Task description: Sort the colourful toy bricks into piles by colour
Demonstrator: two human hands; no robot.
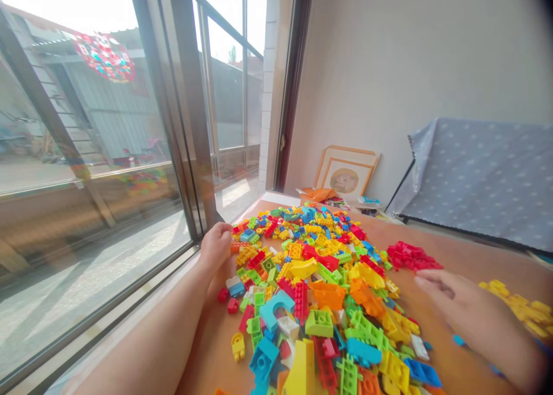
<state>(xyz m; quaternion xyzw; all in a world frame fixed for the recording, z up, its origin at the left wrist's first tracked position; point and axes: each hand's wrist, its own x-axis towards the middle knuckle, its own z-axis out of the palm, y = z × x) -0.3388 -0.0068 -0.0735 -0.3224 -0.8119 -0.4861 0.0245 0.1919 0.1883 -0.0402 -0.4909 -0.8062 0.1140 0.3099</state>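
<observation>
A large heap of mixed toy bricks (317, 257) spreads over the brown table. My left hand (216, 246) is at the heap's left edge beside the window, its fingers curled in near small red and orange bricks; what they hold, if anything, is hidden. On the right, my right hand (458, 300) hovers over the table with fingers bent and drawn together, just in front of a pile of red bricks (412, 257). Nothing is clearly visible between those fingers. A pile of yellow bricks (522, 306) lies beyond the right wrist.
The window frame (173, 107) runs close along the left side. At the back stand a picture frame (345, 173) and an orange packet (318, 194). A spotted grey-blue cloth (488, 176) hangs at the right. Small blue bricks (458, 340) lie near the right arm.
</observation>
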